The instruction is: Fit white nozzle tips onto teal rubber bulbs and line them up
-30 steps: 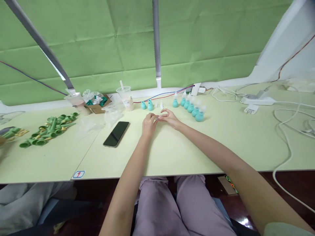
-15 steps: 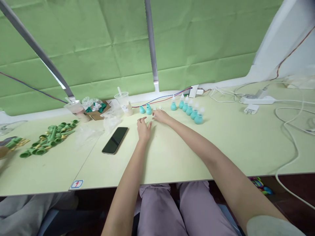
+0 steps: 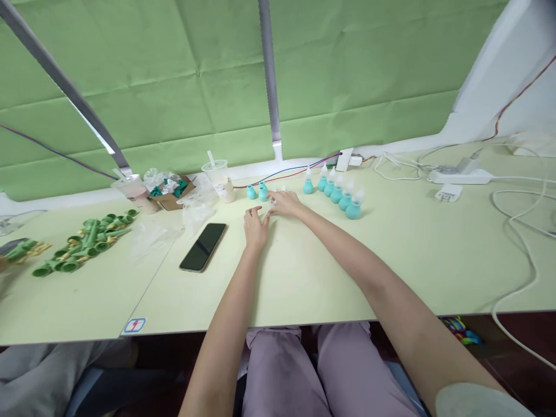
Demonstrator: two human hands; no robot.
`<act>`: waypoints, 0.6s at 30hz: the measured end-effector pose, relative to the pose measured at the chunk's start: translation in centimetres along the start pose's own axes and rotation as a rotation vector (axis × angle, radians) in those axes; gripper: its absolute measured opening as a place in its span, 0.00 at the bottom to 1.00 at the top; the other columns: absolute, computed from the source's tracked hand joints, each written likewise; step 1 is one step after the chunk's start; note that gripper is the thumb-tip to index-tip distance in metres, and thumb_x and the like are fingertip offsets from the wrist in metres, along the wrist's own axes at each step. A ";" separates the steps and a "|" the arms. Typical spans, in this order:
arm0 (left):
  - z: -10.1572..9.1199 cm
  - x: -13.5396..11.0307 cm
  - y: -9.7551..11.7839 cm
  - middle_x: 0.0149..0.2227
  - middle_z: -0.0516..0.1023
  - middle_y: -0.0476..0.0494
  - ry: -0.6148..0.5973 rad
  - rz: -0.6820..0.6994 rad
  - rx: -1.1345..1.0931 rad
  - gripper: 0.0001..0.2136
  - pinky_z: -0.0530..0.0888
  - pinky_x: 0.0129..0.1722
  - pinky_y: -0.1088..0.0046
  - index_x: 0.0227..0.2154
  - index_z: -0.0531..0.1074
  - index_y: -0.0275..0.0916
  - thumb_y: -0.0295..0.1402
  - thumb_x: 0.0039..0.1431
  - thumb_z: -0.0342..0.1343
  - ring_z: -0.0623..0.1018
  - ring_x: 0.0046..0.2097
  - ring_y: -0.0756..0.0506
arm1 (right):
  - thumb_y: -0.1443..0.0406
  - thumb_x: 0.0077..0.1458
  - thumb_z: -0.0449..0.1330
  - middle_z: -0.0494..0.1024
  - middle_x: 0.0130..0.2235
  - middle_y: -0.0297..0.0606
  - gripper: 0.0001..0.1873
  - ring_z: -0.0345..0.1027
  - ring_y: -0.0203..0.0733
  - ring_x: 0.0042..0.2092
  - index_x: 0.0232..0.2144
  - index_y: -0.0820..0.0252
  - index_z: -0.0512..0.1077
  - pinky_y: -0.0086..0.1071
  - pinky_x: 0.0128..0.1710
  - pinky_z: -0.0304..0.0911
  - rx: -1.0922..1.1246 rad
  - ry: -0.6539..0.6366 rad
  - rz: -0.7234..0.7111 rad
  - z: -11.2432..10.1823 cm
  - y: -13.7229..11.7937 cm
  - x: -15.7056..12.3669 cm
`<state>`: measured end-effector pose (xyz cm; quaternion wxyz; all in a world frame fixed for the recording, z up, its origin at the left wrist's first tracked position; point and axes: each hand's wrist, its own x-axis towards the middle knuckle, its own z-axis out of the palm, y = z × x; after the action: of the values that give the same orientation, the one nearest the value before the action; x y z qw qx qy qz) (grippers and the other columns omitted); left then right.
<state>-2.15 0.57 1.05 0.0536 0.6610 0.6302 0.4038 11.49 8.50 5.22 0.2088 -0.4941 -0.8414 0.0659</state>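
My left hand [image 3: 256, 227] rests on the table with its fingers apart and nothing visible in them. Beside it, my right hand [image 3: 285, 202] reaches forward, fingers stretched and spread, the thumb close to my left thumb. Its fingertips are at a small teal bulb [image 3: 263, 193]; whether they touch it I cannot tell. Another teal bulb [image 3: 251, 192] stands just left of that one. Small whitish pieces show behind and under my right hand, partly hidden. To the right, several teal bulbs with white pointed tips [image 3: 353, 209] stand upright in a slanting row.
A phone [image 3: 203, 247] lies left of my hands. Behind it are a plastic bag [image 3: 197, 208], a drink cup [image 3: 219, 180] with a straw and a small cardboard box [image 3: 170, 198]. Green tubular parts [image 3: 89, 240] lie far left. A power strip [image 3: 461, 176] and white cables are at right.
My right hand's fingers have spread from a closer, bent pose, and its thumb has come down toward my left hand. The view has shifted slightly.
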 end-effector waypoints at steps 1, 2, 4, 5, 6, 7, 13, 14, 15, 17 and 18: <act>0.0 0.0 0.0 0.50 0.65 0.32 -0.001 -0.005 0.005 0.16 0.65 0.52 0.59 0.51 0.64 0.34 0.32 0.62 0.53 0.67 0.52 0.37 | 0.55 0.47 0.66 0.78 0.44 0.37 0.24 0.69 0.48 0.48 0.47 0.52 0.70 0.39 0.46 0.60 0.047 0.027 0.015 -0.3 0.5 0.1; -0.1 0.0 0.1 0.50 0.65 0.32 -0.002 -0.008 0.010 0.16 0.65 0.52 0.59 0.51 0.64 0.34 0.32 0.62 0.53 0.67 0.52 0.38 | 0.54 0.50 0.63 0.78 0.43 0.35 0.20 0.70 0.46 0.47 0.46 0.51 0.71 0.37 0.46 0.60 0.086 0.070 0.040 -0.7 1.0 0.1; -0.1 0.0 0.1 0.50 0.65 0.33 -0.003 -0.012 0.021 0.15 0.65 0.52 0.60 0.51 0.64 0.34 0.32 0.62 0.53 0.67 0.52 0.38 | 0.58 0.59 0.54 0.78 0.44 0.35 0.12 0.69 0.43 0.47 0.44 0.52 0.71 0.35 0.45 0.60 0.094 0.191 0.125 -1.4 2.3 0.2; -0.1 -0.1 0.2 0.50 0.65 0.33 -0.003 -0.012 0.027 0.15 0.65 0.52 0.60 0.50 0.64 0.34 0.32 0.62 0.53 0.67 0.52 0.38 | 0.63 0.61 0.51 0.77 0.45 0.37 0.12 0.68 0.43 0.48 0.44 0.54 0.71 0.35 0.45 0.59 0.062 0.242 0.168 -1.6 2.9 0.2; -0.1 0.0 0.2 0.50 0.65 0.34 -0.003 -0.010 0.033 0.15 0.65 0.52 0.60 0.50 0.64 0.35 0.32 0.62 0.53 0.67 0.52 0.38 | 0.67 0.61 0.48 0.76 0.46 0.39 0.14 0.68 0.43 0.48 0.44 0.56 0.71 0.34 0.45 0.59 0.012 0.258 0.207 -1.7 3.5 0.1; -0.1 0.0 0.2 0.50 0.66 0.34 -0.001 -0.010 0.037 0.15 0.65 0.52 0.60 0.50 0.64 0.35 0.32 0.62 0.53 0.67 0.52 0.38 | 0.70 0.61 0.46 0.74 0.48 0.41 0.16 0.67 0.43 0.48 0.45 0.58 0.70 0.34 0.45 0.59 -0.045 0.244 0.229 -1.7 4.1 0.0; 0.2 0.0 -0.2 0.49 0.66 0.35 0.016 -0.006 0.029 0.13 0.65 0.52 0.60 0.49 0.65 0.37 0.31 0.61 0.53 0.67 0.53 0.38 | 0.77 0.56 0.45 0.69 0.50 0.53 0.20 0.65 0.49 0.49 0.47 0.68 0.69 0.35 0.44 0.60 -0.208 0.105 0.222 0.8 5.4 -0.3; 0.2 -0.1 -0.2 0.49 0.66 0.35 0.015 -0.004 0.029 0.13 0.65 0.52 0.60 0.48 0.66 0.37 0.31 0.61 0.53 0.67 0.53 0.38 | 0.77 0.56 0.45 0.69 0.48 0.54 0.20 0.65 0.49 0.49 0.46 0.69 0.70 0.35 0.45 0.59 -0.215 0.095 0.222 1.2 5.4 -0.2; 0.2 -0.1 -0.2 0.48 0.66 0.35 0.014 -0.003 0.029 0.13 0.65 0.52 0.60 0.48 0.66 0.37 0.31 0.61 0.53 0.67 0.52 0.38 | 0.78 0.56 0.44 0.70 0.47 0.55 0.19 0.65 0.50 0.48 0.44 0.70 0.71 0.36 0.45 0.59 -0.217 0.085 0.224 1.5 5.5 0.0; 0.1 -0.1 -0.3 0.48 0.66 0.35 0.010 0.000 0.030 0.12 0.66 0.51 0.59 0.47 0.67 0.37 0.31 0.61 0.53 0.68 0.52 0.38 | 0.78 0.56 0.43 0.71 0.45 0.55 0.19 0.65 0.49 0.47 0.42 0.70 0.72 0.35 0.44 0.59 -0.208 0.074 0.230 1.8 5.5 0.3; 0.1 -0.1 -0.2 0.48 0.67 0.35 0.006 0.000 0.032 0.12 0.66 0.51 0.59 0.47 0.67 0.37 0.30 0.61 0.53 0.68 0.51 0.38 | 0.79 0.56 0.44 0.71 0.44 0.55 0.19 0.66 0.48 0.46 0.41 0.70 0.72 0.35 0.44 0.60 -0.202 0.071 0.229 1.9 5.5 0.5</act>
<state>-2.27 0.56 0.81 0.0411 0.6607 0.6367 0.3956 14.97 11.88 1.91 0.1789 -0.6072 -0.7740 -0.0132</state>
